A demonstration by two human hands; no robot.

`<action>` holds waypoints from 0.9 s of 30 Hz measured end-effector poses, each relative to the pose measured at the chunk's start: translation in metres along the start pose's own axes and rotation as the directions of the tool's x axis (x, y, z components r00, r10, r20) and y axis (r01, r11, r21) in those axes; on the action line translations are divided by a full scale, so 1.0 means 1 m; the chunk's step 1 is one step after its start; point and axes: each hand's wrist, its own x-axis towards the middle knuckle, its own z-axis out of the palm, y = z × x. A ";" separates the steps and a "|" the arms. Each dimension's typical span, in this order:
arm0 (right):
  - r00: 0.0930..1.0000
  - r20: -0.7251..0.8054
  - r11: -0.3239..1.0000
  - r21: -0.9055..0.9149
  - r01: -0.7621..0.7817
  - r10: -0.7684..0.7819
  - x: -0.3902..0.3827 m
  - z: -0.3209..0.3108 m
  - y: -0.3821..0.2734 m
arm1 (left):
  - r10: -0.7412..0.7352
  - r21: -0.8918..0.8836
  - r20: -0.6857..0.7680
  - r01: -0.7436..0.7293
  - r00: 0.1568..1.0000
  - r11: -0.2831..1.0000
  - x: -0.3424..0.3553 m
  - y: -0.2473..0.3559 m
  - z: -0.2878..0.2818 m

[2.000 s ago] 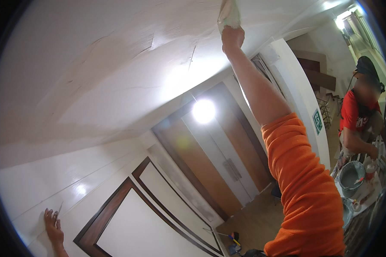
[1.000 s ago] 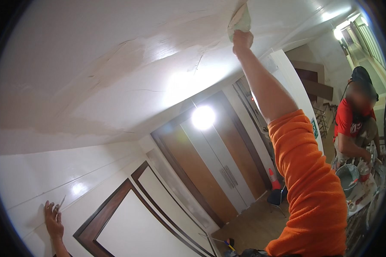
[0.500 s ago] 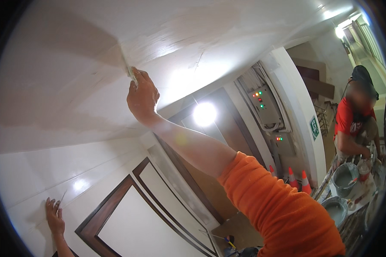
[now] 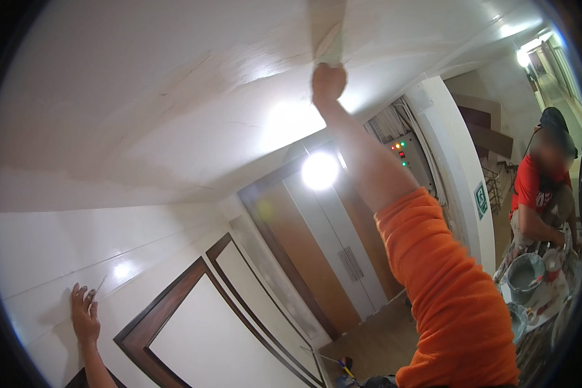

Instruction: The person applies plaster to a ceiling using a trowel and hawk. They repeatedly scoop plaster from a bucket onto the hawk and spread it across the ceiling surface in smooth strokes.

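My right hand [image 4: 330, 81] is raised to the white ceiling [image 4: 142, 110], at the top middle. Its fingers are closed round a putty knife [image 4: 332, 50] whose pale, wide blade lies against the ceiling; the handle is hidden in the fist. Smeared patches of filler show on the ceiling to the left of the blade. At the lower left, my left hand [image 4: 86, 317] rests with its fingers stretched out on the white wall [image 4: 39, 258], holding nothing. A dark wood-trimmed panel [image 4: 194, 317] is to the right of it.
A person in a red shirt [image 4: 527, 187] crouches at the right beside a bucket of grey paste [image 4: 526, 275] on a plank platform. A bright lamp [image 4: 320, 171] glows before a tall door [image 4: 343, 239]. An electrical box [image 4: 407, 158] hangs past it, next to a white column [image 4: 462, 161].
My right hand has swept the putty knife rightward and up across the ceiling. My left hand stays on the wall, and the view has shifted slightly.
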 end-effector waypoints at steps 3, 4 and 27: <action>0.999 0.045 0.987 0.160 0.015 -0.022 -0.098 0.034 -0.028 | 0.057 0.120 -0.003 -0.056 0.998 0.991 -0.006 0.000 -0.011; 0.996 0.082 0.974 0.224 0.028 -0.047 -0.133 0.038 -0.040 | 0.077 0.143 0.004 -0.077 0.997 0.987 -0.004 0.001 -0.013; 0.998 -0.017 0.998 -0.014 0.055 -0.055 0.027 -0.011 -0.005 | 0.057 0.116 -0.007 -0.056 0.998 0.992 0.011 0.016 -0.006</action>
